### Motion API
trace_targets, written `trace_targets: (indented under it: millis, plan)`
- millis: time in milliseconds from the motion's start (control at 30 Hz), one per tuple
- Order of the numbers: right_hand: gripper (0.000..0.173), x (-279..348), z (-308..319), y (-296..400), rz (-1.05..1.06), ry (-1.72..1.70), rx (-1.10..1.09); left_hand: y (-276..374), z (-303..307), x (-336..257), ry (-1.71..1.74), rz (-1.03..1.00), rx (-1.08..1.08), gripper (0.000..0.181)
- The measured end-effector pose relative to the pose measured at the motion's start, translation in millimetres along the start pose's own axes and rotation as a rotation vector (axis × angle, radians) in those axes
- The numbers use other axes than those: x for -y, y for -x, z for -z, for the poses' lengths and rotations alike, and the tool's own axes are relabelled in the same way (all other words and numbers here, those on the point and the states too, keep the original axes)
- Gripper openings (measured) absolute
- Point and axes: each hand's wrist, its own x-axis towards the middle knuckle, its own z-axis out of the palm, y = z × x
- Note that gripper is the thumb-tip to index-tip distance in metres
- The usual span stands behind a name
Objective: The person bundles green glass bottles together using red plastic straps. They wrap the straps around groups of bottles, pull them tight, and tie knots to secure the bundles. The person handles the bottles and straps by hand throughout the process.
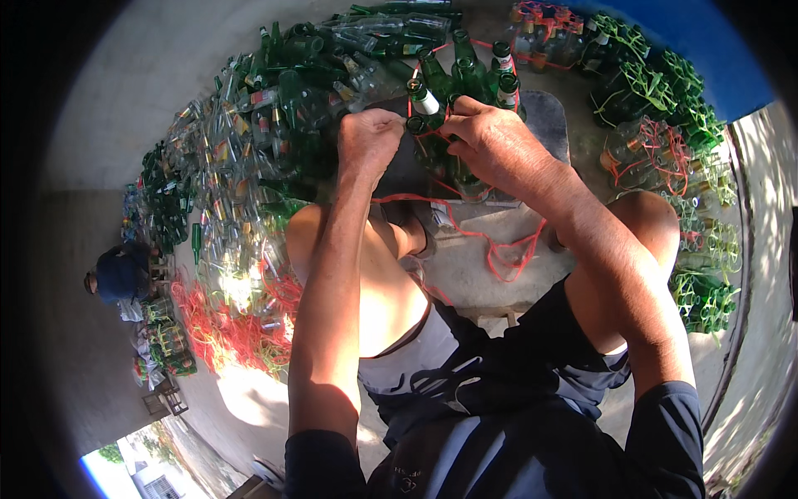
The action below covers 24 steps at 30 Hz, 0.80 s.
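Several upright green glass bottles (467, 75) stand bunched on a dark, low board (545, 118) before my knees, with red plastic strapping (483, 43) looped around their necks. My left hand (374, 140) is at the bunch's left side, thumb and fingers pinched together on what looks like a strand of the strapping. Over the near bottles my right hand (483, 128) bends its fingers around the strapping beside a bottle neck; its fingertips are partly hidden. A loose red tail of strapping (511, 249) hangs from the board's front edge towards the floor.
A large heap of loose glass bottles (230, 168) lies at the left, with tangled red strapping (230, 324) below it. Tied bottle bundles (648, 93) line the right side by a wall. A person in dark clothing (121, 274) is at the far left.
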Motion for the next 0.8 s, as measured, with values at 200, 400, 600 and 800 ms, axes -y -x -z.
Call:
trace_targets:
  millis: [200,400,600,800]
  plan:
    - [0.017,1,4,-3,0.034,-0.021,0.029,14,-9,-2,0.255,0.151,-0.102,0.013]
    - [0.014,-4,13,-11,0.053,-0.112,0.001,17,-11,10,0.39,0.294,-0.054,0.013]
    - [0.019,-12,30,-41,-0.094,-0.156,-0.061,16,-9,5,0.401,0.324,-0.033,0.016]
    - [0.023,-32,11,-61,-0.153,-0.176,0.063,15,-15,9,0.409,0.309,-0.032,0.018]
